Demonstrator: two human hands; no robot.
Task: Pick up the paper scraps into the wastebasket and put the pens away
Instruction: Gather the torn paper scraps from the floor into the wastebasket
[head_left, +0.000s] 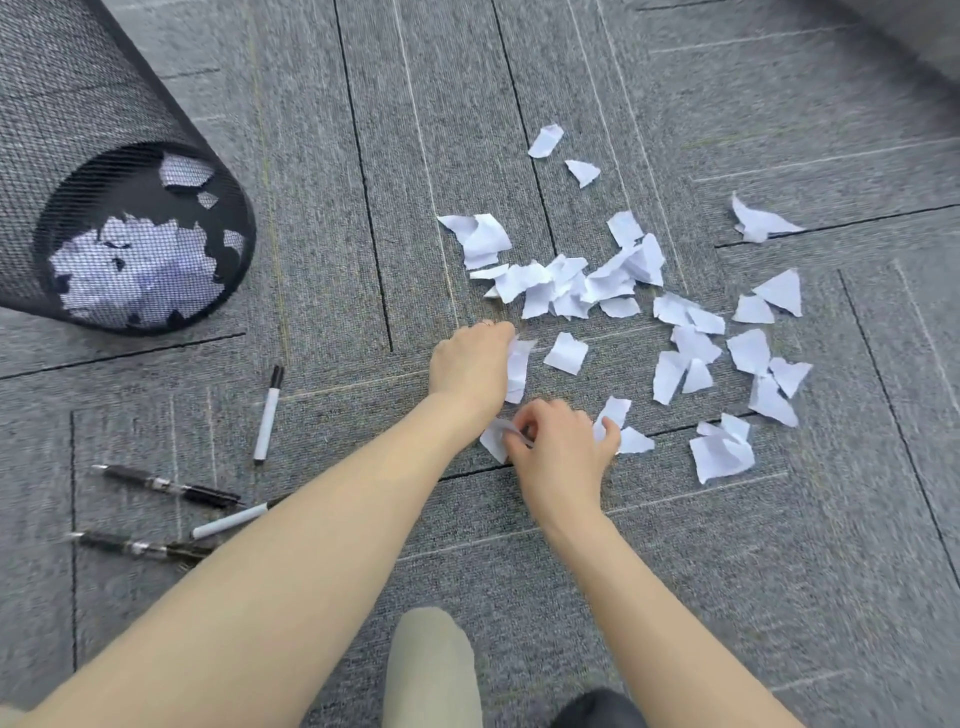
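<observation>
Left hand (470, 364) fingers curled down around a bunch of white scraps (518, 366) at its fingertip side, paper sticking out past the knuckles. Right hand (563, 447) fingers bent, pinching one scrap (496, 439) at the thumb side; its outer fingers touch another scrap (613, 415) on the carpet. Both hands low over the floor, close together, left forearm crossing in from lower left.

Main scatter of torn paper scraps (571, 283) lies just beyond and to the right of the hands, spread over the grey carpet tiles (322, 218); a few outliers sit farther up (545, 140) and far right (761, 223).

Black mesh wastebasket (47, 156) at upper left, cut off by the frame edge; white scraps show through the mesh at its bottom. It looks tilted in the wide-angle view; cannot tell if it stands upright.

Pens on the floor left of the left forearm: white marker with black cap (267, 413), well apart from the hands; black pen (166, 486); second white marker (228, 521), partly hidden behind the forearm; another black pen (137, 546), blurred, its end also running under the forearm.

No readable writing or brand on pens or paper; edges are motion-blurred. Beige trouser knee (431, 670) and a dark shape (592, 709) at bottom, cut off.
</observation>
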